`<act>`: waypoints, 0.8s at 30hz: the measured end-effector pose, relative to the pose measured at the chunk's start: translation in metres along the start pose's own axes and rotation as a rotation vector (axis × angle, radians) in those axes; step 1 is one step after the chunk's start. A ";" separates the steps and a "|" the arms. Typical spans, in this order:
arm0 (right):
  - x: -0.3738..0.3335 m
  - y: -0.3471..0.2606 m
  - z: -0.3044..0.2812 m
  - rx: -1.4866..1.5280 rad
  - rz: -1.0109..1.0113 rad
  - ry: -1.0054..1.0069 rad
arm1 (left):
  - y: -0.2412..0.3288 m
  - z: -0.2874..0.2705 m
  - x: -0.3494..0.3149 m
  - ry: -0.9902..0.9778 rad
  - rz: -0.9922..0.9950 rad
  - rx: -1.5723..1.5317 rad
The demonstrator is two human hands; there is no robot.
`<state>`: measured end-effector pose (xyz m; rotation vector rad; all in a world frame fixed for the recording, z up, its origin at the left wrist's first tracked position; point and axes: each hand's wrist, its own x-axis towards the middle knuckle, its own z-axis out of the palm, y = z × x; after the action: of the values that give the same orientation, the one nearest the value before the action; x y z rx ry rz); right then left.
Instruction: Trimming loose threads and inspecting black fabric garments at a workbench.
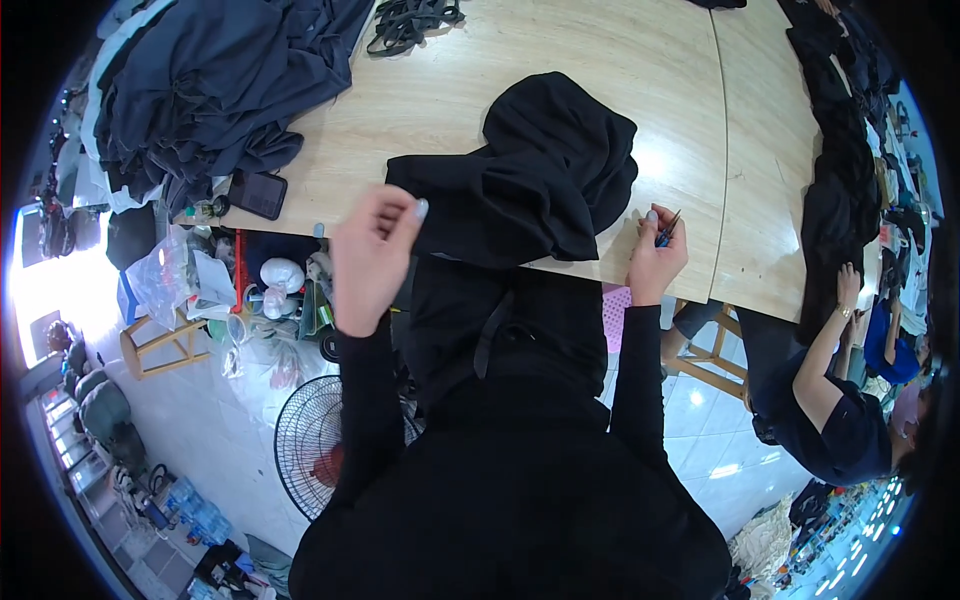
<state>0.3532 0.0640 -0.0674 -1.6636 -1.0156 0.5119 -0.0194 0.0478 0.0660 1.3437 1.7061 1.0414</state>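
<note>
A black garment (pixel 540 180) lies bunched on the pale wooden table in front of me, its near edge at the table's front edge. My left hand (pixel 372 255) is raised beside the garment's left end, with curled fingers and the thumb drawn in toward them. Whether anything small is pinched there cannot be made out. To the right of the garment, my right hand (pixel 657 262) is closed around a small pair of thread snips (pixel 664 236) with blue on it. The dark blades point up and away from me.
Dark navy garments (pixel 230 85) are heaped at the far left, near a black phone (pixel 258 194). Black straps (pixel 410 22) lie at the back. A fan (pixel 320 445) stands on the floor at my left. At right, a co-worker (pixel 830 400) handles black fabric (pixel 838 200).
</note>
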 end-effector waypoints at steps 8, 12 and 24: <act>0.000 -0.008 0.002 -0.185 -0.112 -0.047 | 0.013 0.020 -0.033 -0.128 0.204 0.167; 0.000 -0.007 0.001 -0.181 -0.144 -0.040 | 0.001 0.005 -0.026 -0.024 0.140 0.369; 0.000 -0.010 0.001 -0.194 -0.157 -0.042 | 0.007 -0.017 0.002 -0.209 -0.041 0.418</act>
<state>0.3491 0.0653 -0.0586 -1.7306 -1.2478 0.3548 -0.0323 0.0480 0.0796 1.6029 1.8432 0.5119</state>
